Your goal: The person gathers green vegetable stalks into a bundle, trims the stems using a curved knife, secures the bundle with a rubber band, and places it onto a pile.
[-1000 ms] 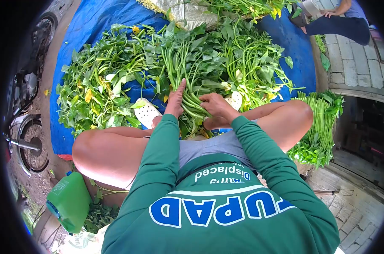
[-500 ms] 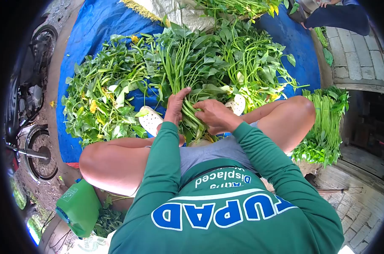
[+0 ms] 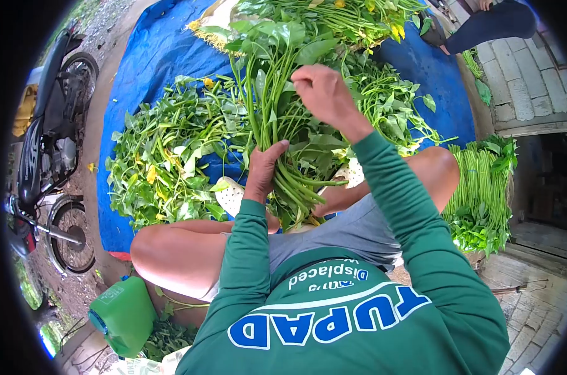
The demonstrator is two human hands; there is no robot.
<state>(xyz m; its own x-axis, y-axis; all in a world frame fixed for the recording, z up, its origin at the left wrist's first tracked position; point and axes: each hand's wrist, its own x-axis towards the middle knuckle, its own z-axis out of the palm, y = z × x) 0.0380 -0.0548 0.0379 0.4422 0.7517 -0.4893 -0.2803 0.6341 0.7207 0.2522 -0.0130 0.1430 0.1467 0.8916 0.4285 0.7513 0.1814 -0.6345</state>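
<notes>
My left hand (image 3: 264, 172) is wrapped round a bunch of long-stemmed leafy greens (image 3: 268, 106), which look like water spinach. Its leaves point away from me and its cut stem ends fan out near my lap. Above and right of that grip, my right hand (image 3: 327, 97) is raised beside the bunch's upper stems with its fingers curled closed. Whether a stem is pinched in them cannot be made out. Loose greens (image 3: 177, 147) lie in a heap to the left, and another pile (image 3: 389, 103) lies to the right.
A blue tarp (image 3: 152, 59) lies beneath the greens. Tied bundles (image 3: 480, 194) stand by my right knee, more stems (image 3: 333, 22) at the far side. A green jug (image 3: 124, 315) is at lower left, motorcycles (image 3: 52, 150) beyond. Another person's leg (image 3: 493, 28) shows at top right.
My right hand has left the stems beside my left hand and risen up and away along the bunch. The left hand keeps its hold. The view has shifted slightly.
</notes>
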